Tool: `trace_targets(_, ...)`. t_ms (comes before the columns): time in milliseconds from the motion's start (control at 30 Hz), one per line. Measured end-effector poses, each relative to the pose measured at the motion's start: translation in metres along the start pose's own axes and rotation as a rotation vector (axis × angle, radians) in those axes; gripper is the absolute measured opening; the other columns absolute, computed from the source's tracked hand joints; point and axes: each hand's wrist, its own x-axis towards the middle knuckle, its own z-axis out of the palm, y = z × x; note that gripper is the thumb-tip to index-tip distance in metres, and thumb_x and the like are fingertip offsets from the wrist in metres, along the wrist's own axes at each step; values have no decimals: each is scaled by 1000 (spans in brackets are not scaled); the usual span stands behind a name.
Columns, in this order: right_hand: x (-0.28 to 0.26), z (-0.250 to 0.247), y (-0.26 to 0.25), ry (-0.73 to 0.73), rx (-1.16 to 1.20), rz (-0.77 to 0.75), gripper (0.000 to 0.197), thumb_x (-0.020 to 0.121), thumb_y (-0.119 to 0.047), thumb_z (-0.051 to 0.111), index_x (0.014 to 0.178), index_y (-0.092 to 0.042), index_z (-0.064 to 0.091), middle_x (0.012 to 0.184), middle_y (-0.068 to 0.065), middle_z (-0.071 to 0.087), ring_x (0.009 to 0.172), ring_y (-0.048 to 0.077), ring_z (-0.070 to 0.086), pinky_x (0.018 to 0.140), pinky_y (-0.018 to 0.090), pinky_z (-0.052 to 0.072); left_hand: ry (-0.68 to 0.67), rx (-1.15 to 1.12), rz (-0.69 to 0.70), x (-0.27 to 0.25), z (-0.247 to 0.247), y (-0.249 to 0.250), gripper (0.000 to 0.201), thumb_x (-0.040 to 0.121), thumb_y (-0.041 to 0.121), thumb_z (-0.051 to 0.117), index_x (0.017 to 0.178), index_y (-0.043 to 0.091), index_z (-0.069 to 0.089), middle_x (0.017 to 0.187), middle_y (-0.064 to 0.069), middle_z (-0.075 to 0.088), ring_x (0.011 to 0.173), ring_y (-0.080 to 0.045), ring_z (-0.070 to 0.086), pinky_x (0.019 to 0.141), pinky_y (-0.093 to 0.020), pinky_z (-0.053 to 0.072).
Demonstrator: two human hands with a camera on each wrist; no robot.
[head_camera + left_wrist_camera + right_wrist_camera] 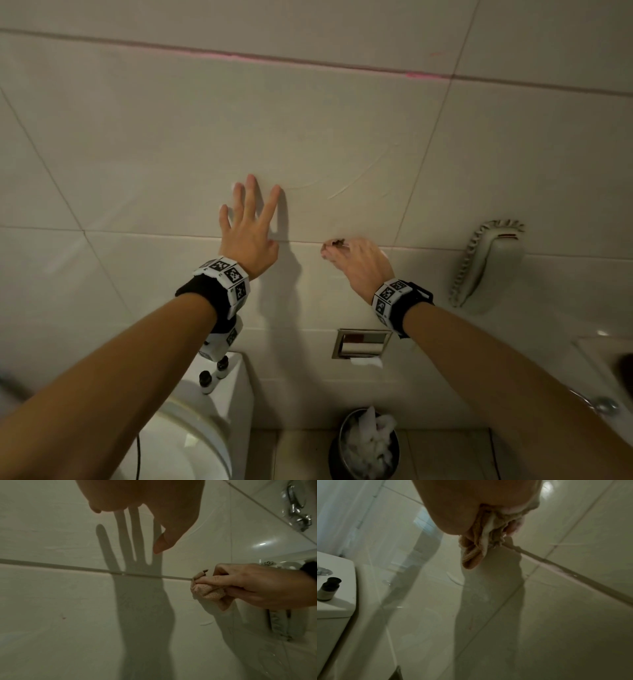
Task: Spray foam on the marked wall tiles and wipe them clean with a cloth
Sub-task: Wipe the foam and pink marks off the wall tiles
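The person's left hand (248, 236) is lying against the glossy cream wall tiles (154, 144) with its fingers (272, 202) straight and spread, holding nothing, and is casting a long shadow on the wall toward 5 o'clock. At 3 o'clock of it, the right hand (359, 260) is gripping a small crumpled beige terry cloth (208, 590), its fingers curling round the wad and pinching it, and is pressing it onto the thin horizontal grout line (68, 566) between two tiles. Faint curved wipe streaks (363, 178) are showing on the tile at 12 o'clock of the right hand, and a pink line (260, 60) is running along the grout seam high on the wall. At 6 o'clock of the left wrist, two small dark-capped bottles (214, 373) are standing on the white ceramic toilet tank (236, 380). A recessed metal paper holder (361, 344) is sitting in the wall at 6 o'clock of the right hand, with a round metal bin (363, 445) holding crumpled white paper on the floor beneath it. At 3 o'clock of the right hand, a cream wall telephone with a coiled cord (493, 263) is hanging.
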Motion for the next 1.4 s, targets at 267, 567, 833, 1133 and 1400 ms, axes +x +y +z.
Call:
trace_targets(267, -37, 13, 46, 65, 11, 87, 50, 96, -10, 57, 140, -30, 46, 102, 3, 63, 88, 22, 59, 75, 36, 51, -14, 29, -8, 8, 5, 39, 105, 81, 18, 65, 157, 31, -7, 163, -14, -22, 150, -39, -16, 117, -66, 7)
trace_targets(567, -69, 49, 97, 26, 275, 167, 56, 102, -11, 41, 153, -34, 40, 153, -3, 47, 140, 26, 44, 113, 44, 39, -16, 21, -46, 16, 17, 84, 107, 79, 15, 65, 157, 34, -7, 160, -18, -26, 146, -46, -20, 115, -69, 8)
trace_targets(833, -71, 54, 111, 69, 236, 169, 51, 100, -37, 50, 149, -46, 41, 126, 7, 63, 103, 25, 62, 84, 34, 53, -25, 8, -94, 20, 16, 100, 109, 78, 15, 64, 156, 37, -9, 159, -19, -28, 147, -46, -20, 115, -69, 8)
trace_targets(1133, -89, 72, 133, -10, 228, 287, 62, 104, -38, 47, 156, -49, 14, 114, 11, 53, 103, 28, 57, 81, 38, 49, -24, 7, -121, 24, 19, 115, 111, 77, 19, 67, 156, 36, -9, 158, -23, -30, 145, -51, -20, 113, -71, 9)
trace_targets(1400, -99, 75, 134, -36, 386, 275, 64, 101, -27, 48, 156, -48, 22, 141, 4, 51, 122, 29, 55, 93, 43, 52, -46, 0, -110, 25, 18, 121, 111, 78, 20, 67, 155, 36, -12, 157, -21, -31, 145, -50, -20, 113, -71, 9)
